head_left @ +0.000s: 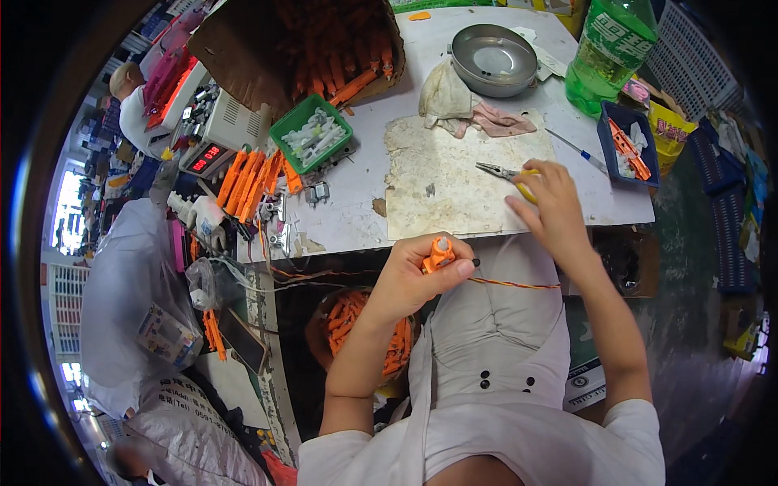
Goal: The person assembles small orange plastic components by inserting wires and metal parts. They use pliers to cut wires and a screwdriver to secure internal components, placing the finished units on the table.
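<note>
Above lap, orange piece, in left hand

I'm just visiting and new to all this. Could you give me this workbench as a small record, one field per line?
Left hand: holds an orange plastic part
Right hand: fingers at the handle of yellow-handled pliers; firmness of grip unclear
Under pliers: worn, stained sheet
Beyond sheet: beige cloth, pink cloth, grey metal bowl
Left: cardboard box with orange pieces; green tray with whitish pieces
Right: green bottle, dark-blue tray
</note>
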Demonstrator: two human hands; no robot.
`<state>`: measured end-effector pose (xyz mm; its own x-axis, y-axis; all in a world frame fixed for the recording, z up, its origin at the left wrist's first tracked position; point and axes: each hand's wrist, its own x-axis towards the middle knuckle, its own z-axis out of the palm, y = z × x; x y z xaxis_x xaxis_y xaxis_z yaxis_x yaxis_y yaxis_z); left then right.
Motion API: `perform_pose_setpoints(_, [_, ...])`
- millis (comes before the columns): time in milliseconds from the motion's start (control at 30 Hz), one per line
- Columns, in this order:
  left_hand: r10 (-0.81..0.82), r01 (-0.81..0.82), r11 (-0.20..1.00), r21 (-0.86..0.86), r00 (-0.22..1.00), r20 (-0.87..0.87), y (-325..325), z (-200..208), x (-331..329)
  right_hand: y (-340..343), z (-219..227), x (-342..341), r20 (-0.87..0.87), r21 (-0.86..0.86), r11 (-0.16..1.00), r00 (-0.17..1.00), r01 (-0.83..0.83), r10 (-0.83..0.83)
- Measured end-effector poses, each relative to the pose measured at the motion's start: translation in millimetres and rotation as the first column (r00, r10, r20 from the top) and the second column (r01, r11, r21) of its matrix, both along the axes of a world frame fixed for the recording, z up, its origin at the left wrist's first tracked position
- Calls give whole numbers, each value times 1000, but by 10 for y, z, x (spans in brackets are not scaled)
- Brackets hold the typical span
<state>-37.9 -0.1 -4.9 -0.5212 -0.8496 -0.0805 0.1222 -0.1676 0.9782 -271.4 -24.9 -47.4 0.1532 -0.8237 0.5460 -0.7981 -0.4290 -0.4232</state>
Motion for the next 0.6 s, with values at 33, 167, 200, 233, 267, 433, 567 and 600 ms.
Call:
perform_pose_setpoints(33, [6, -6, 999, -37, 1000, 11, 16, 21, -13, 110, 122, 99, 123, 25, 999, 992, -45, 41])
perform_pose_setpoints(167, [-15, 17, 998, -67, 999, 34, 49, 78, -27, 476, 469, 304, 705, 361, 749, 688, -555, 170])
perform_pose_setpoints(200, [-18, 20, 997, -76, 1000, 25, 62, 78, -30, 510, 508, 316, 729, 349, 721, 657, -599, 193])
perform_pose_setpoints(233, [-20, 21, 996, -86, 1000, 17, 80, 77, -30, 528, 544, 312, 738, 361, 713, 651, -601, 176])
perform_pose_setpoints(267, [-22, 23, 995, -96, 1000, 7, 94, 76, -29, 551, 580, 303, 736, 370, 713, 656, -596, 166])
perform_pose_setpoints(433, [-82, 87, 988, -125, 996, 38, 119, 144, -14, 622, 655, 280, 709, 410, 708, 689, -575, 148])
perform_pose_setpoints(567, [-95, 99, 985, -142, 995, 36, 133, 156, -10, 649, 687, 277, 699, 402, 722, 698, -563, 155])
perform_pose_setpoints(600, [-96, 101, 983, -153, 995, 39, 134, 156, -6, 655, 696, 279, 695, 400, 724, 700, -563, 160])
